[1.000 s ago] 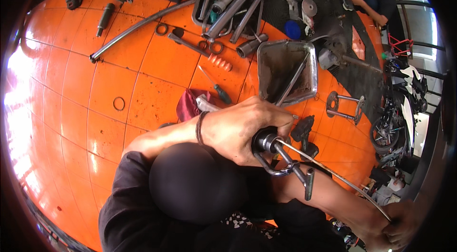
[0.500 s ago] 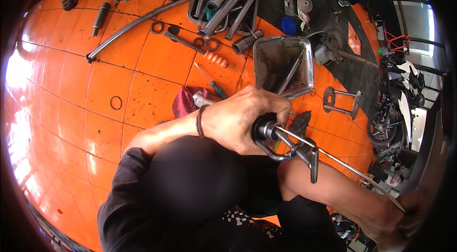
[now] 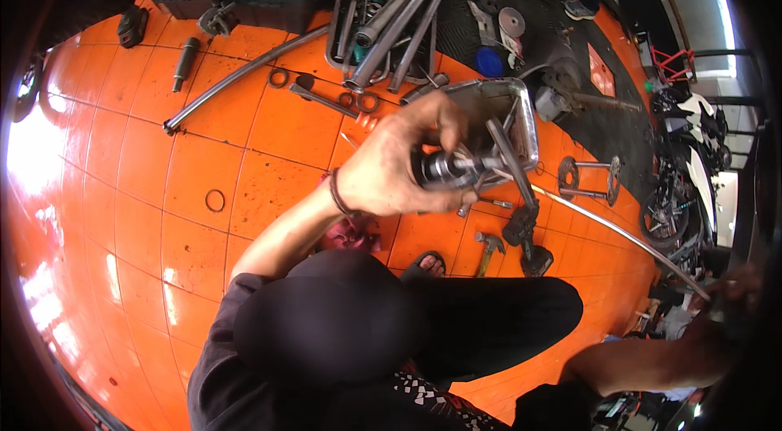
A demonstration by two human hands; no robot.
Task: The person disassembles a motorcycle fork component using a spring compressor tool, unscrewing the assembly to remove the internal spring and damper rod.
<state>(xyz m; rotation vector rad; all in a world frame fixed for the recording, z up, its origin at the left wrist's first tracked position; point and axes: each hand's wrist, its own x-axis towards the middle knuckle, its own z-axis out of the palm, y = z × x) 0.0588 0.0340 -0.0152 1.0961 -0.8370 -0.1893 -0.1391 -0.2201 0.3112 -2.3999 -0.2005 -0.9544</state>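
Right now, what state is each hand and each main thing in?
Left hand: closed around the metal handlebar end, raised off the floor.
Right hand: at the picture's rim, gripping the long rod's far end.
Hammer: lying flat on the orange tiles.
Metal tray: on the floor, parts inside.

A dark metal handlebar assembly (image 3: 456,169) is held up above the orange tiled floor (image 3: 163,186): a short cylindrical grip end, a black lever (image 3: 509,158) angled off it, and a long thin chrome bar (image 3: 619,231) slanting down to the right.
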